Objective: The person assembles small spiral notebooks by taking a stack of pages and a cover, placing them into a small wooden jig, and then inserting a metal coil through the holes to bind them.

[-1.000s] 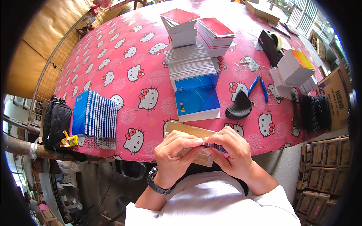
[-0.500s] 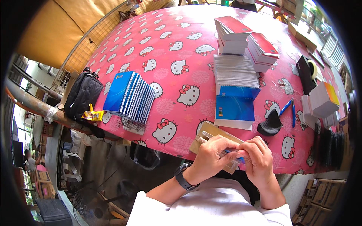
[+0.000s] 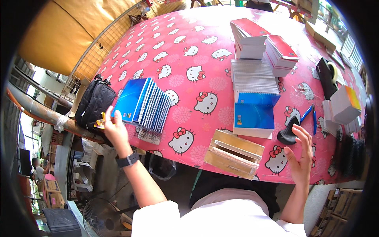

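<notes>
My left hand reaches to the left side of the table. Its thumb lies on the lower left corner of a blue spiral-bound notebook, with the fingers at the outer edge. That notebook rests against a leaning stack of similar blue notebooks. My right hand is open and holds nothing, fingers spread, just by a black rounded object. Between the hands, at the near table edge, lies a slotted wooden block; its slot holds nothing visible.
Blue-covered booklets and white page stacks run up the right side, below red-covered ones. Blue-handled pliers, a tape dispenser and black coils are further right. A black backpack sits at the left edge.
My hands have parted from over the wooden block. The left has swung to the left stack with a blue notebook; the right has opened and moved right. The view has shifted slightly.
</notes>
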Tool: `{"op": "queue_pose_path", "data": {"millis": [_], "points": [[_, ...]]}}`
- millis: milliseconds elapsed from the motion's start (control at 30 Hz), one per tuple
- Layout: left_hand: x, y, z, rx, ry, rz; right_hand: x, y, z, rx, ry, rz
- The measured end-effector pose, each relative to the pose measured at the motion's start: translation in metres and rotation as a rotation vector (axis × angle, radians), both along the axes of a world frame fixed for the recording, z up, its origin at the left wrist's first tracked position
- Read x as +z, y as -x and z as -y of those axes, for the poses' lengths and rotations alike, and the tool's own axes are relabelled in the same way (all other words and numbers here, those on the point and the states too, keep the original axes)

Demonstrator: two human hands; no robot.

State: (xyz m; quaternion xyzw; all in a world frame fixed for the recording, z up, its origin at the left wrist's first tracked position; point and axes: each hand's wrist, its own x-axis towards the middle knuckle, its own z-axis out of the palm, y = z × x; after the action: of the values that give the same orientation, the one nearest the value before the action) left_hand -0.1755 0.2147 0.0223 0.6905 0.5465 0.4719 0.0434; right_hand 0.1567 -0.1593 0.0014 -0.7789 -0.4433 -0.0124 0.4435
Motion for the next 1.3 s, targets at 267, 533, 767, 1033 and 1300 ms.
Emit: {"op": "queue_pose_path", "data": {"millis": [267,533,767,1033,1300], "points": [[0.033,-0.067,0.071,-0.184,-0.522,-0.056,-0.015,-0.006,-0.014,0.032,-0.014,0.048],[-0.02,-0.237,0.121,-1.459,-0.111,-0.585,-0.014,0.0,-0.025,0.124,-0.104,0.026],[-0.035,-0.256,0.117,-1.448,-0.023,-0.86,-0.033,-0.008,0.014,-0.02,-0.055,-0.034],[-0.036,-0.255,0.115,-1.45,0.017,-0.83,-0.035,-0.009,0.01,0.037,-0.075,-0.063],[-0.039,-0.254,0.108,-1.501,0.037,-0.74,-0.036,-0.005,0.008,0.061,-0.08,-0.064]]}}
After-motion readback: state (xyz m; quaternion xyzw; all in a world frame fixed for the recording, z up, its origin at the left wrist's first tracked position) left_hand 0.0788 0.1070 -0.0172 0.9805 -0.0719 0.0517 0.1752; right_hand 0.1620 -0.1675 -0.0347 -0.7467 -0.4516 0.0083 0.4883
